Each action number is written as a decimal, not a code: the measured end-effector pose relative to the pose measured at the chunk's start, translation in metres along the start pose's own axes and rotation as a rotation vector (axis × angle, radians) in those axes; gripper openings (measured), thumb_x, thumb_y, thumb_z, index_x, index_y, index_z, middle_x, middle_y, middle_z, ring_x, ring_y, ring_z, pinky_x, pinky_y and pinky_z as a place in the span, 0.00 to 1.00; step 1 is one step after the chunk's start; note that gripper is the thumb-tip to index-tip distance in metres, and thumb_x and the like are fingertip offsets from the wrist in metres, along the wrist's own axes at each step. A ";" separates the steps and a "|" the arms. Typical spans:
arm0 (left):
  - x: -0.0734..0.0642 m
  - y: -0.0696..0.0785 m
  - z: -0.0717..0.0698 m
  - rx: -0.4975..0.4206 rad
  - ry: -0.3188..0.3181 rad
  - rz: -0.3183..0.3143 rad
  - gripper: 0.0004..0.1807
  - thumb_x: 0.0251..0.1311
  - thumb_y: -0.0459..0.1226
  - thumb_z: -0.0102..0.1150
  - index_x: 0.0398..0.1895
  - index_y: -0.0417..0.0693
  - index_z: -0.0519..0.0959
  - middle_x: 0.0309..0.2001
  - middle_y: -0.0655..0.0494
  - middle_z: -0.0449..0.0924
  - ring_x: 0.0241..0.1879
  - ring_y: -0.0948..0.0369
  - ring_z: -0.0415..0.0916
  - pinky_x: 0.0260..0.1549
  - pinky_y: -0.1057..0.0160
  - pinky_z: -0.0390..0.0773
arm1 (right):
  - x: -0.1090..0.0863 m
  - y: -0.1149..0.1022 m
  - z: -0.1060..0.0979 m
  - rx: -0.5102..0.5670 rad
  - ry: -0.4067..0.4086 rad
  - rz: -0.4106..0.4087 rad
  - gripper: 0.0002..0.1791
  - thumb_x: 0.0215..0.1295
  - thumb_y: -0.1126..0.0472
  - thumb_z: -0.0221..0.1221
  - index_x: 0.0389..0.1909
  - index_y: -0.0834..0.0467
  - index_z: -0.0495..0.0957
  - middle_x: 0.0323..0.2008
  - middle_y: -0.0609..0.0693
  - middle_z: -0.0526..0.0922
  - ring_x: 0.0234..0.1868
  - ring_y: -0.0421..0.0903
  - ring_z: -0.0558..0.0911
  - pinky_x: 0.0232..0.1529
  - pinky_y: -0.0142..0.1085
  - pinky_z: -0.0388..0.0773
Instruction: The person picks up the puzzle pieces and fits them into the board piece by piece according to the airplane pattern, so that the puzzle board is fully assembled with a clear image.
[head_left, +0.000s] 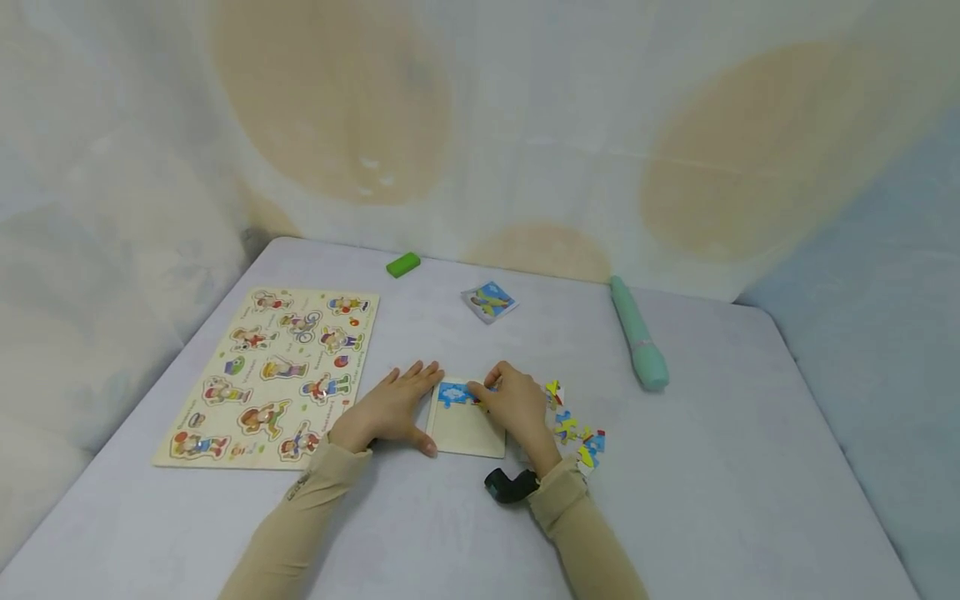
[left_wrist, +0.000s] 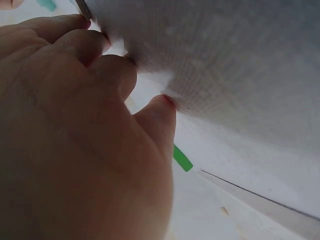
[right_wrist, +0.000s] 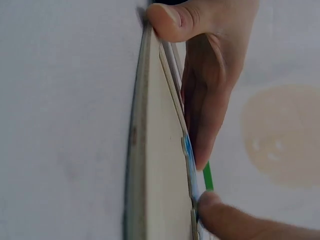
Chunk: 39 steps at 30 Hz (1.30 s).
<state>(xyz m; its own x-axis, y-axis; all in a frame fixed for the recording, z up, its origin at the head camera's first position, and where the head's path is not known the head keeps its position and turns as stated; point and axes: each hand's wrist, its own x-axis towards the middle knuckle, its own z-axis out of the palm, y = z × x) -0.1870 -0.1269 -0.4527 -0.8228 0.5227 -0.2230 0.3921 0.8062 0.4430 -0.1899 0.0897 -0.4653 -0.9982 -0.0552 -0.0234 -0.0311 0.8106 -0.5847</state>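
Observation:
A small square wooden puzzle tray point(head_left: 468, 437) lies on the table between the hands. Blue jigsaw pieces point(head_left: 453, 394) sit along its far edge, and the near part shows bare wood. My left hand point(head_left: 393, 408) rests at the tray's left side, fingers stretched toward the far corner and thumb at the near left corner. At the far right part of the tray, my right hand point(head_left: 517, 408) pinches a puzzle piece, mostly hidden under the fingers. In the right wrist view a fingertip point(right_wrist: 207, 201) touches the row of pieces. Loose puzzle pieces point(head_left: 567, 427) lie just right of this hand.
A large wooden board with cartoon figures point(head_left: 262, 375) lies to the left. Toward the back are a green block point(head_left: 403, 265) and a small picture card point(head_left: 490, 301). A teal club-shaped thing point(head_left: 639, 337) lies at right. A black wrist camera point(head_left: 510, 486) sticks out beside the right sleeve.

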 end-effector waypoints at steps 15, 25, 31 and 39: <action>0.006 0.004 0.000 0.010 -0.004 0.004 0.65 0.34 0.55 0.79 0.75 0.42 0.53 0.77 0.45 0.46 0.77 0.46 0.40 0.74 0.40 0.41 | 0.004 0.010 -0.008 0.048 -0.031 0.021 0.15 0.55 0.46 0.68 0.28 0.53 0.78 0.17 0.46 0.79 0.17 0.41 0.72 0.18 0.30 0.64; 0.002 0.003 -0.001 0.000 -0.011 -0.001 0.66 0.33 0.54 0.79 0.75 0.42 0.53 0.77 0.46 0.46 0.77 0.46 0.40 0.74 0.40 0.40 | 0.012 0.045 -0.042 0.462 -0.204 -0.003 0.16 0.71 0.54 0.54 0.48 0.63 0.77 0.34 0.56 0.82 0.31 0.42 0.78 0.31 0.29 0.73; 0.001 0.001 -0.001 -0.001 -0.001 -0.002 0.65 0.33 0.54 0.79 0.75 0.42 0.53 0.77 0.45 0.47 0.77 0.45 0.40 0.74 0.39 0.41 | 0.011 0.074 -0.068 0.575 -0.171 0.043 0.22 0.72 0.52 0.52 0.56 0.66 0.73 0.48 0.62 0.82 0.43 0.47 0.82 0.41 0.32 0.79; -0.001 -0.001 0.001 -0.013 0.007 -0.003 0.65 0.33 0.53 0.80 0.75 0.42 0.53 0.77 0.45 0.47 0.77 0.45 0.40 0.74 0.39 0.41 | 0.006 0.101 -0.081 0.557 -0.183 0.038 0.24 0.70 0.59 0.56 0.62 0.66 0.69 0.58 0.65 0.78 0.51 0.47 0.81 0.47 0.28 0.78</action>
<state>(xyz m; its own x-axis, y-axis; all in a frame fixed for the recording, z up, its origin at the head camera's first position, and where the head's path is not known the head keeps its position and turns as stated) -0.1864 -0.1279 -0.4537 -0.8270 0.5181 -0.2184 0.3840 0.8041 0.4538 -0.2032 0.2181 -0.4586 -0.9715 -0.1721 -0.1631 0.0854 0.3878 -0.9178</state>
